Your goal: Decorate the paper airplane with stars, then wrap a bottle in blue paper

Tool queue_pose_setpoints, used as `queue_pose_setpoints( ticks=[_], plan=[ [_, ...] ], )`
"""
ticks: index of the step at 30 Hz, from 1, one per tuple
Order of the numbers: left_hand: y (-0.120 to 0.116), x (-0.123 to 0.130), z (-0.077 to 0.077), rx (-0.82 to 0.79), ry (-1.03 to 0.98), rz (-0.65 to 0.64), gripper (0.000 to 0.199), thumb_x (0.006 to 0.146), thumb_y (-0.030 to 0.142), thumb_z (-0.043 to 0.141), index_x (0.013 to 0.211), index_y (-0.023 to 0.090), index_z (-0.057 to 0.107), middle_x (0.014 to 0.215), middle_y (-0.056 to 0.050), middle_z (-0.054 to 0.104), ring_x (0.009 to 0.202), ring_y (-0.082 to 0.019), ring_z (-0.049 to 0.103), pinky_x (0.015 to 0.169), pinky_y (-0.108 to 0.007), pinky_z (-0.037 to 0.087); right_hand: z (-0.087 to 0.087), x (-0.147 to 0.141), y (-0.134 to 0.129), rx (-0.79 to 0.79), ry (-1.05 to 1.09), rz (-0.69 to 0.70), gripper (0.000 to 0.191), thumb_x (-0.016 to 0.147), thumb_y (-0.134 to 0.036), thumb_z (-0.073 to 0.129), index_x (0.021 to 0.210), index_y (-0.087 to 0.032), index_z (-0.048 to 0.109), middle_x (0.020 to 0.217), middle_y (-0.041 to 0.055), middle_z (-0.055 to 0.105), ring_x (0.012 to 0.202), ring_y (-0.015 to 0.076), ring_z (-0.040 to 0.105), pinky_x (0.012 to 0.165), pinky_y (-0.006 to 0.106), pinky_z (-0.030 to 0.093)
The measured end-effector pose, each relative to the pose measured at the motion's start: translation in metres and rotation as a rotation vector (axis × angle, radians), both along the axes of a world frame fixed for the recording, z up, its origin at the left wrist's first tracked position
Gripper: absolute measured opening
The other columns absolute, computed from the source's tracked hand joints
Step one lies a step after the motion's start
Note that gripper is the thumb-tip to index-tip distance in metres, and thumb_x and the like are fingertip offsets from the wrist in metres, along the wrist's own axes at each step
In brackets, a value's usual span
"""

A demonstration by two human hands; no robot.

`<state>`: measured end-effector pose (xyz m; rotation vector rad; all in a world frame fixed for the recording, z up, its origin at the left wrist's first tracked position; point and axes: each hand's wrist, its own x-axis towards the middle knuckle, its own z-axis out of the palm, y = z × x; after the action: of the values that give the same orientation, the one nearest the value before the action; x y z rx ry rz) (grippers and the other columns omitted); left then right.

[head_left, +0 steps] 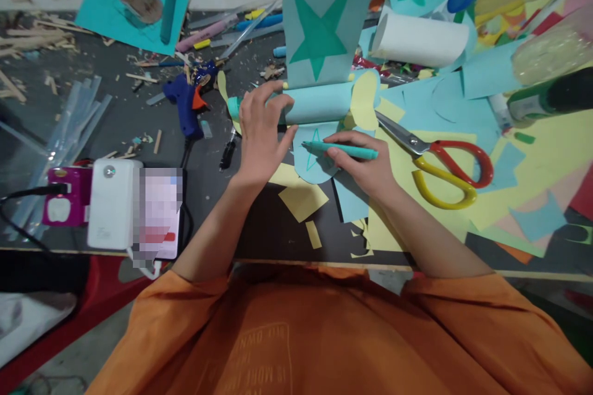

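My right hand [364, 163] is closed around a teal marker [354, 150], its tip over a rounded light-blue paper flap [315, 166] that bears a thin green star outline. My left hand [264, 129] grips the left end of a light-blue paper roll [319, 103], its thumb near the flap's upper left. Beyond the roll stretches a larger blue paper piece [296, 12] with a filled green star [320, 31]. A teal cap [233, 107] shows at the left of my left hand. Yellow rounded paper [364, 99] sits at the roll's right end.
Red-and-yellow scissors [451, 166] lie right of my right hand on paper sheets. A blue glue gun [185, 105], a white power bank [113, 203] and a phone [160, 213] are at left. A white tube [421, 40], paper scraps [303, 200] and bottles [551, 95] surround the work.
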<state>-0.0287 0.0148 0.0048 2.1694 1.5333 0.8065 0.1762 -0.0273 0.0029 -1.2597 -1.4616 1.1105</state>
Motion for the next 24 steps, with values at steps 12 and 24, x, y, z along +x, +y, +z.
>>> queue_pose_setpoints(
  ticks=[12,24],
  plan=[
    [0.0003,0.001,0.0012,-0.059,-0.074,-0.003,0.027,0.088,0.024,0.062,0.114,0.031,0.055,0.149,-0.008,0.05,0.148,-0.024,0.035,0.129,-0.049,0.003,0.0012,-0.0018,0.0014,-0.062,-0.076,0.055,0.017,0.081,-0.035,0.07,0.087,-0.02,0.077,0.083,0.0035,0.077,0.072,0.0178,0.07,0.065,0.031,0.056],
    [-0.0008,0.0009,0.003,-0.123,-0.162,0.006,0.024,0.089,0.03,0.061,0.112,0.035,0.055,0.151,-0.004,0.049,0.151,-0.026,0.03,0.129,-0.051,0.004,0.0011,0.0022,0.0001,-0.027,-0.1,0.048,0.015,0.08,-0.035,0.07,0.081,-0.021,0.075,0.073,0.0022,0.074,0.064,0.0176,0.065,0.058,0.032,0.052]
  ],
)
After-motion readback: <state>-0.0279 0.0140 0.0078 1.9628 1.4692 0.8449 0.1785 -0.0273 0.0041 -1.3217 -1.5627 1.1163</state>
